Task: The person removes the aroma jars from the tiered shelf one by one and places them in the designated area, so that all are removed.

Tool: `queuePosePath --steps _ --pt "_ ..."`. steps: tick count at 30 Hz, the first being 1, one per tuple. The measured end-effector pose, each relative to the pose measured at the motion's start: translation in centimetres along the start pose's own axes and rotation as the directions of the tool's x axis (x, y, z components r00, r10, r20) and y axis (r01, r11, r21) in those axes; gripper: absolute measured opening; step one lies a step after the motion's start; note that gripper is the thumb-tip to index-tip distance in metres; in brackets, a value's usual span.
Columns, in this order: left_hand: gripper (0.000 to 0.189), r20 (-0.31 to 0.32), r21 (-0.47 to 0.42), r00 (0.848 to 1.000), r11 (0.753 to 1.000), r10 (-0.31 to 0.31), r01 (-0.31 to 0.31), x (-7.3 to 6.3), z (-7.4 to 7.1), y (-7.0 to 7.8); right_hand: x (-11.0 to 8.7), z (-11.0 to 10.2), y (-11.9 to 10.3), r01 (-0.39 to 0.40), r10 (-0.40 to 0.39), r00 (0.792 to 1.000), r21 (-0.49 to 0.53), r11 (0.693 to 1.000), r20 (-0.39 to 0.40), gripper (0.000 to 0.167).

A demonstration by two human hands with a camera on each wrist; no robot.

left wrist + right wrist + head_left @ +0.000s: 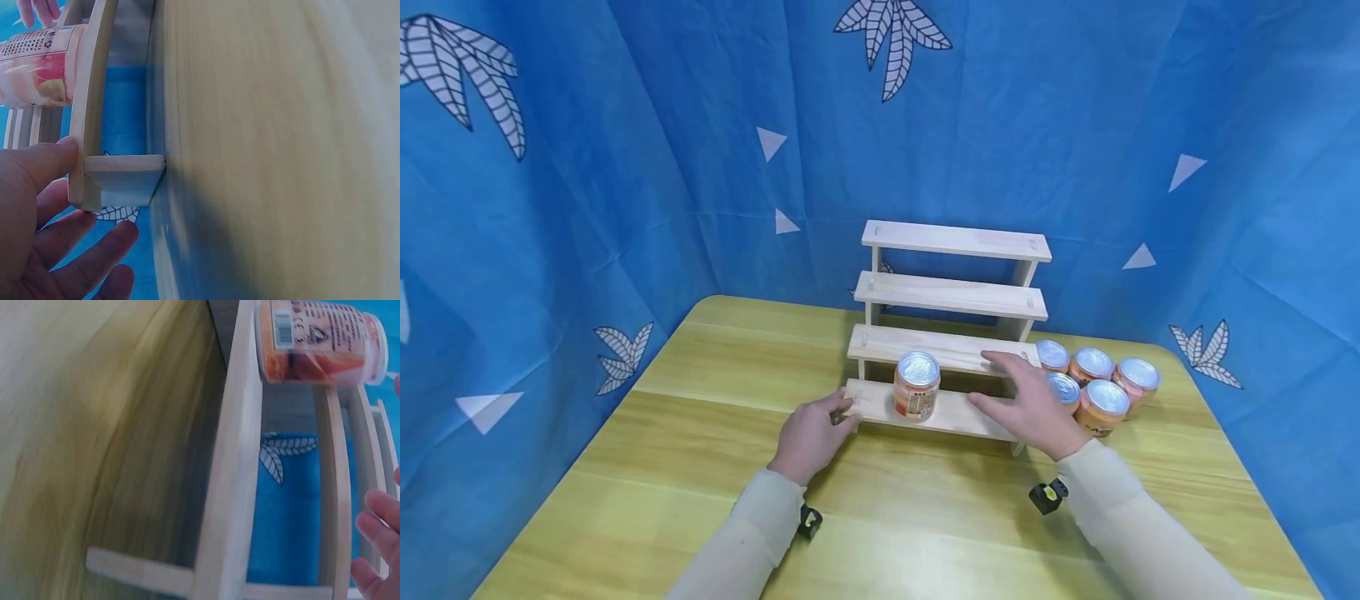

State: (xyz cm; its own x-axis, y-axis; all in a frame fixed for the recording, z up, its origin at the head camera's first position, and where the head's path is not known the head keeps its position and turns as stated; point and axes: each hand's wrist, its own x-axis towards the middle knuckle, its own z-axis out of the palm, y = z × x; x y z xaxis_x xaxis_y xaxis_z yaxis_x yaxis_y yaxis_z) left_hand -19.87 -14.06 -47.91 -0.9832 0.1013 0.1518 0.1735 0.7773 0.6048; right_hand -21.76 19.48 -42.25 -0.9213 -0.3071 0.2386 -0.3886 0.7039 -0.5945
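A jar [917, 386] with a silver lid and an orange-pink fruit label stands upright on the lowest step of a four-step wooden display rack [951, 350]. At the left end of that step, my left hand [812, 433] grips the board, thumb on its front edge [78, 169] and index finger behind. The other left fingers spread loosely past the board's end. My right hand [1030, 404] hovers over the right part of the lower steps with thumb and fingers apart, holding nothing. In the right wrist view its fingers [378, 531] are apart from the jar [319, 344].
Several similar silver-lidded jars [1105, 398] stand grouped on the wooden table [880, 517] just right of the rack, partly behind my right hand. A blue curtain [1037, 108] with white leaf prints encloses the table at the back and sides.
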Motion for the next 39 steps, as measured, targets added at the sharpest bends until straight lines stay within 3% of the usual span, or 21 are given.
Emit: queuePosePath --steps 5,22,31,39 --pt "0.036 0.007 -0.014 1.000 1.000 -0.009 0.009 -0.1 0.2 0.0 0.0 1.1 -0.5 -0.011 0.010 0.999 0.012 1.000 0.033 0.078" --pt "0.038 0.008 0.009 1.000 1.000 -0.003 0.003 0.4 0.0 0.1 2.1 4.0 -3.0 0.128 -0.130 0.990 0.050 0.991 0.045 0.083" --pt "0.037 0.008 0.007 1.000 1.000 -0.001 0.001 0.3 0.0 0.0 3.4 5.5 -4.2 0.081 -0.082 0.996 0.039 0.996 0.031 0.090" --pt "0.037 -0.001 0.011 1.000 1.000 0.015 -0.015 0.2 0.0 -0.2 3.4 5.4 -4.3 0.039 -0.039 0.999 0.045 0.998 0.001 0.082"
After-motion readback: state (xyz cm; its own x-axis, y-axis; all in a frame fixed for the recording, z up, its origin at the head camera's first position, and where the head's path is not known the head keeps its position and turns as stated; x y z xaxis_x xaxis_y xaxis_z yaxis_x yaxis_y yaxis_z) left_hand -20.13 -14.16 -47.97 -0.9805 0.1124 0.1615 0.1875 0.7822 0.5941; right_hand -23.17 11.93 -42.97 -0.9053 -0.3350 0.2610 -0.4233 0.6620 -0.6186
